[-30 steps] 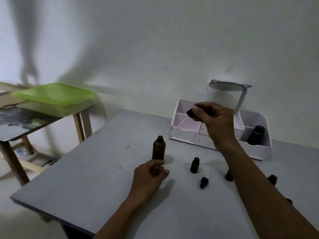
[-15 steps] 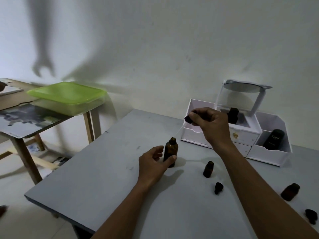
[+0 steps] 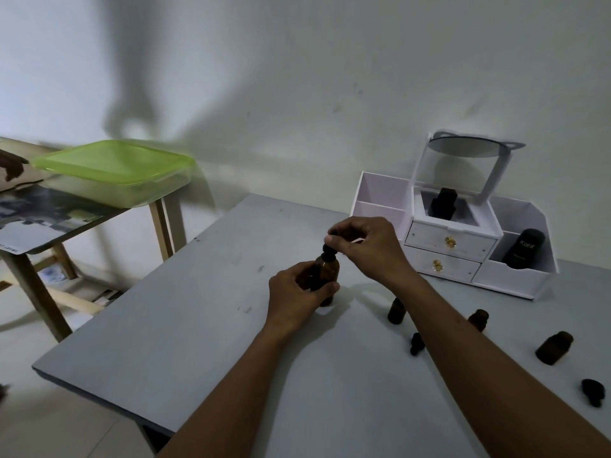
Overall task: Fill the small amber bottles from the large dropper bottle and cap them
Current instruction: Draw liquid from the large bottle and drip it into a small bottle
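The large amber dropper bottle [image 3: 327, 272] stands upright on the grey table [image 3: 205, 325]. My left hand [image 3: 297, 297] is wrapped around its body. My right hand [image 3: 367, 247] pinches the black dropper cap [image 3: 330, 252] directly over the bottle's neck; whether the cap touches the neck is unclear. Small amber bottles stand to the right: one [image 3: 396, 310] beside my right forearm, one [image 3: 478, 319] behind it, and a third [image 3: 554, 351] tilted at the far right. Two loose black caps [image 3: 416, 343] [image 3: 592, 392] lie on the table.
A white organiser box [image 3: 456, 256] with drawers, a raised mirror and two dark containers stands at the back right against the wall. To the left, a wooden side table [image 3: 43, 226] carries a green-lidded plastic box [image 3: 115, 170]. The grey table's left edge drops to the floor.
My right hand came down with the dropper cap to the large bottle's neck. My left hand closed around the bottle's body. The camera view shifted left.
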A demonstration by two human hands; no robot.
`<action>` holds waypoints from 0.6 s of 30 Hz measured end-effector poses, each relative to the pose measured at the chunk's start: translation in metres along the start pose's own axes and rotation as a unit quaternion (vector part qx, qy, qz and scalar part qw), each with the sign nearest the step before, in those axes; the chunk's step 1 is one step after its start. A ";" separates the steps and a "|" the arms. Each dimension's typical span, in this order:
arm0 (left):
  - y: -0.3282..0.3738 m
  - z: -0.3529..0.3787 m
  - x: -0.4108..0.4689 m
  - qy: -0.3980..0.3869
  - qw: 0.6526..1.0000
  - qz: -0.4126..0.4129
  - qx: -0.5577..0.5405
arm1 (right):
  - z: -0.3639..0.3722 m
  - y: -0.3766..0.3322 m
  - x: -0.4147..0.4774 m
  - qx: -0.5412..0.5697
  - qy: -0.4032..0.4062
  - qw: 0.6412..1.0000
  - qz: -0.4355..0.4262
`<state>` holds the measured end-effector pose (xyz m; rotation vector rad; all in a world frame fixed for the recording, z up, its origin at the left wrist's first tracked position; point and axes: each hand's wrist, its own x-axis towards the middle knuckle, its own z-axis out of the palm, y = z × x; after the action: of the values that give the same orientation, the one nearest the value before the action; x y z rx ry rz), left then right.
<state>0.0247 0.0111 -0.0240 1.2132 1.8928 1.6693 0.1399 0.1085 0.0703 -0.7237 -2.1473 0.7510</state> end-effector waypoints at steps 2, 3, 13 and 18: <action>0.000 0.000 0.000 0.000 1.000 0.001 0.004 | 0.004 0.004 -0.003 -0.012 -0.005 1.000 0.001; 0.001 0.000 0.000 0.001 1.000 0.003 0.005 | 0.005 0.005 -0.003 -0.011 -0.003 1.000 0.005; 0.001 0.000 0.000 0.003 1.000 0.004 0.000 | 0.007 0.003 0.000 -0.009 0.006 1.000 -0.001; 0.000 -0.001 0.000 0.006 1.000 0.010 -0.002 | 0.008 0.004 0.000 0.000 0.020 1.000 -0.006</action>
<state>0.0238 0.0103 -0.0240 1.2261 1.8894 1.6940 0.1346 0.1094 0.0630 -0.7201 -2.1133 0.7235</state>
